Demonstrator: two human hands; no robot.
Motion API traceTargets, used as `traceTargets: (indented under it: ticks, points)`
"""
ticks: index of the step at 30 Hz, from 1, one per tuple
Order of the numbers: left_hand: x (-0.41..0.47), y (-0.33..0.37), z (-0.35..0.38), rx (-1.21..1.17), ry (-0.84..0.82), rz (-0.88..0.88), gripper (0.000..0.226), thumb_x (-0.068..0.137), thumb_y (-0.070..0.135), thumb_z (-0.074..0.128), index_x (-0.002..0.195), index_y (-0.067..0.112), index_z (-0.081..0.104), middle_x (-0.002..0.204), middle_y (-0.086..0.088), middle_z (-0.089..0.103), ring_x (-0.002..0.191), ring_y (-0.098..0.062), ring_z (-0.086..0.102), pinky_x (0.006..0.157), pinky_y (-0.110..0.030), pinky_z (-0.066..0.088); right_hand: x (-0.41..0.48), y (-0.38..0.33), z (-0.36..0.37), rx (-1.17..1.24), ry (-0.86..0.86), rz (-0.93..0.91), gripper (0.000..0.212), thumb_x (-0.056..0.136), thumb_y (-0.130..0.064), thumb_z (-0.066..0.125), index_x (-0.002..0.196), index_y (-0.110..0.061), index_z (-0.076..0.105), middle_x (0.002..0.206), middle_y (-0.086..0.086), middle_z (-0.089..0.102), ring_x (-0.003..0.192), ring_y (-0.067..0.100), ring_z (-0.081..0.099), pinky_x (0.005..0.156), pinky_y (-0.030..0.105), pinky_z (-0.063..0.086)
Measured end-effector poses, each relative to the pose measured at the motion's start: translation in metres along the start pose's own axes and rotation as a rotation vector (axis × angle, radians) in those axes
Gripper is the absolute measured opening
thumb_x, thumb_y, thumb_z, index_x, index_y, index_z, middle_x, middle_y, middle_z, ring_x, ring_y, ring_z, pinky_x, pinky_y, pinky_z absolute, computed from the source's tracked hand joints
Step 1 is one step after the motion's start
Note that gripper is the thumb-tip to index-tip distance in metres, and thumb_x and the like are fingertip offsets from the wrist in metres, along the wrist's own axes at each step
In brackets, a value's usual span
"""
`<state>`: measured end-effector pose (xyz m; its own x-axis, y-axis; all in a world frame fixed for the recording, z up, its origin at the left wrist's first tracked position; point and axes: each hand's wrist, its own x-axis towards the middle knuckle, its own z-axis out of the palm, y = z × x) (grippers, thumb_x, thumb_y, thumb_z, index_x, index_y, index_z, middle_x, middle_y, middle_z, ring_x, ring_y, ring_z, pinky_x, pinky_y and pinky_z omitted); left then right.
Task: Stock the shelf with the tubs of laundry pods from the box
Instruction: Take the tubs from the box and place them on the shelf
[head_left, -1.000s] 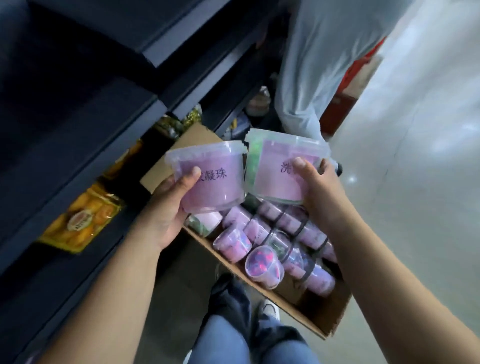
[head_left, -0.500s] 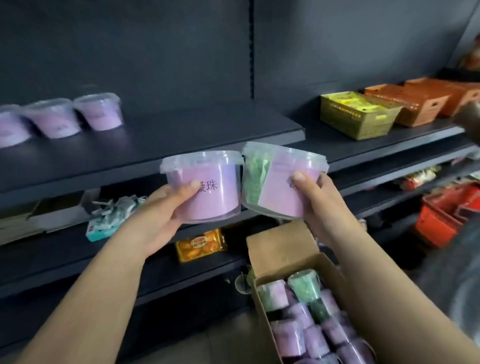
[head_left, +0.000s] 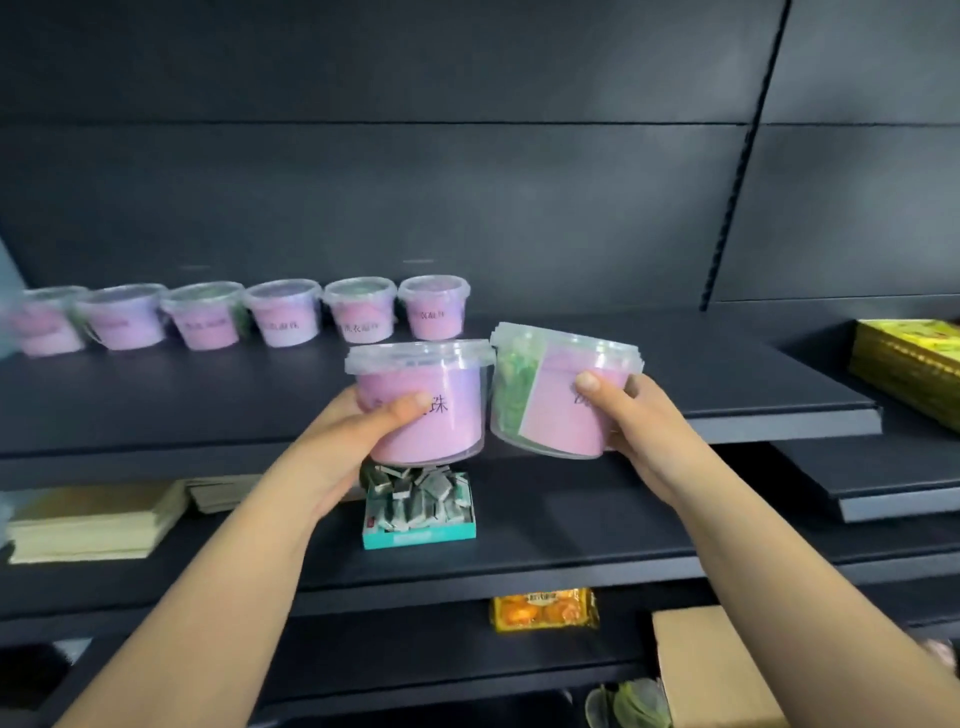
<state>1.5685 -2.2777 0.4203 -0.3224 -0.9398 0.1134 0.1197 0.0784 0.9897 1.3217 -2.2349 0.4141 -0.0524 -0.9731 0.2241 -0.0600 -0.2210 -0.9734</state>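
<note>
Six tubs (head_left: 283, 325) line the shelf (head_left: 727, 374) at back

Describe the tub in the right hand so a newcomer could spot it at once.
A row of pink tubs stands on the dark shelf. In front, each hand holds one; the wanted tub is in the right hand. Unlike the upright pink tub in the left hand, it tilts and shows green.

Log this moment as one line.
left hand: grips pink tub | right hand: grips green-and-pink tub | shelf: six tubs in row | status: held tubs not yet placed
</note>
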Motion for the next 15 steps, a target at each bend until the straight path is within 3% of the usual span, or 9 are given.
traceTargets:
  ticks: [4, 5, 7, 9, 13, 15]
  points:
    - [0.041, -0.013, -0.017, 0.132, -0.016, -0.052, 0.108, 0.009, 0.059, 0.085, 0.106, 0.020, 0.059, 0.103, 0.005, 0.068, 0.098, -0.008, 0.063, 0.084, -0.024, 0.046, 0.025, 0.013, -0.003, 0.000, -0.011, 0.056, 0.044, 0.066, -0.037, 0.066, 0.107, -0.020, 0.063, 0.095, -0.008, 0.072, 0.086, 0.005, 0.067, 0.067, 0.015, 0.052]
    - [0.051, -0.015, -0.016, 0.155, -0.050, -0.066, 0.102, 0.015, 0.055, 0.087, 0.106, 0.021, 0.058, 0.106, 0.005, 0.068, 0.099, -0.008, 0.062, 0.084, -0.024, 0.046, 0.031, 0.016, -0.006, 0.013, -0.005, 0.066, 0.045, 0.067, -0.033, 0.066, 0.110, -0.020, 0.062, 0.097, -0.007, 0.072, 0.089, 0.006, 0.067, 0.069, 0.016, 0.052]
    - [0.070, -0.019, -0.008, 0.192, -0.098, -0.088, 0.068, 0.037, 0.037, 0.090, 0.096, 0.027, 0.058, 0.102, 0.008, 0.066, 0.097, -0.006, 0.060, 0.078, -0.020, 0.045, 0.041, 0.021, -0.015, 0.039, 0.015, 0.070, 0.056, 0.063, -0.031, 0.074, 0.115, -0.018, 0.060, 0.104, -0.004, 0.071, 0.095, 0.010, 0.067, 0.073, 0.019, 0.053]
    - [0.094, -0.027, 0.002, 0.223, -0.116, -0.075, 0.047, 0.054, 0.022, 0.083, 0.092, 0.031, 0.057, 0.098, 0.012, 0.065, 0.098, -0.006, 0.059, 0.074, -0.017, 0.044, 0.055, 0.029, -0.027, 0.047, 0.026, 0.074, 0.078, 0.047, -0.042, 0.086, 0.117, -0.018, 0.059, 0.105, -0.003, 0.071, 0.095, 0.010, 0.067, 0.071, 0.022, 0.054]
    - [0.140, -0.040, 0.021, 0.299, -0.130, -0.034, 0.071, 0.043, 0.020, 0.088, 0.106, 0.030, 0.057, 0.109, 0.009, 0.065, 0.105, -0.005, 0.059, 0.090, -0.023, 0.045, 0.086, 0.043, -0.059, 0.066, 0.031, 0.078, 0.081, 0.050, -0.031, 0.087, 0.122, -0.012, 0.056, 0.097, -0.007, 0.073, 0.091, 0.007, 0.068, 0.068, 0.020, 0.054]
    - [0.164, -0.046, 0.032, 0.331, -0.142, -0.013, 0.080, 0.037, 0.030, 0.087, 0.110, 0.029, 0.056, 0.112, 0.011, 0.065, 0.106, -0.002, 0.058, 0.092, -0.022, 0.044, 0.104, 0.050, -0.080, 0.070, 0.021, 0.070, 0.087, 0.041, -0.044, 0.089, 0.118, -0.016, 0.058, 0.106, -0.002, 0.071, 0.100, 0.012, 0.066, 0.078, 0.022, 0.054]
